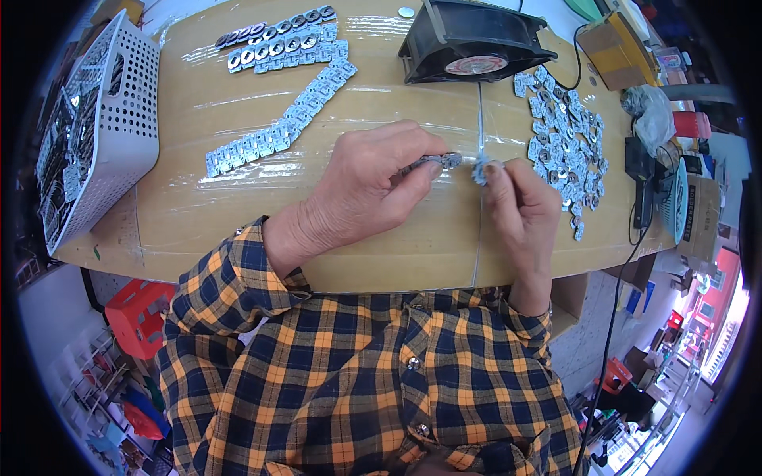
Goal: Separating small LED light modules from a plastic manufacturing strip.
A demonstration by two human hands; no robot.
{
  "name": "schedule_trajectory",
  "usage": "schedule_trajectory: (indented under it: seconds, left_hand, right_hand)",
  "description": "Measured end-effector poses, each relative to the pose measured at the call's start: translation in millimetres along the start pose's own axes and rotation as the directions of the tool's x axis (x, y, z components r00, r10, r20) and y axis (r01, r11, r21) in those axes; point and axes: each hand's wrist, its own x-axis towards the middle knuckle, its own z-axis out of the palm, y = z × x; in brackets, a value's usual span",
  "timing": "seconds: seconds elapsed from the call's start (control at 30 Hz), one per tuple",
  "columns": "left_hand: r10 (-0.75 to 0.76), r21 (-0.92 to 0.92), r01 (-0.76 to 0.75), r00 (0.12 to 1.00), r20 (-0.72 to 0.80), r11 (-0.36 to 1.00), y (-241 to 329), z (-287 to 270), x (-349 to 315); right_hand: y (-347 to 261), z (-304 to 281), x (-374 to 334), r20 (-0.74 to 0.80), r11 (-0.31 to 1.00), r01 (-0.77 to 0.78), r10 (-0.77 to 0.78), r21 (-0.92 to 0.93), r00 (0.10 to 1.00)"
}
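Over the middle of the table, my left hand (361, 182) is closed round several small flat metal pieces (451, 161), their ends showing past the thumb and forefinger. Just to its right, my right hand (525, 202) pinches one small bluish metal piece (479, 171) between thumb and fingertips. A narrow gap parts the two hands. Similar metal pieces with round rings lie in a loose pile (565, 147) on the right. At the far left, more are laid overlapping in a long slanted row (282, 133) and in shorter rows (278, 47) behind it.
A black box fan (418, 57) stands at the back, its cable trailing right. On the left edge, a white perforated basket (131, 119) holds dark metal parts. A cardboard box (615, 51), a plastic bag (651, 119) and a black power strip (639, 163) line the right side.
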Motion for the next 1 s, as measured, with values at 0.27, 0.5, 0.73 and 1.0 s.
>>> schedule_trajectory:
  seconds: [0.27,0.5,0.73,1.0]
  left_hand:
    - [-0.145,-0.184,0.16,0.985,0.094,0.97,5.6,-2.1,0.8]
    - [-0.115,-0.264,0.178,0.965,0.237,0.948,4.8,-12.1,-0.1]
    - [-0.315,-0.529,0.488,0.867,0.387,0.694,3.8,-12.2,1.8]
    - [-0.33,-0.648,0.459,0.888,0.319,0.608,13.2,-10.8,2.2]
  right_hand:
    - [-10.2,-5.5,0.8,-0.219,0.886,0.154,-0.272,-0.438,0.937]
    - [-19.5,3.6,0.7,0.181,0.973,0.16,-0.189,0.163,0.965]
    - [-18.5,9.3,3.5,0.207,0.971,0.095,-0.142,0.219,0.968]
    - [-15.6,17.8,1.8,0.411,0.499,-0.446,0.186,0.743,0.893]
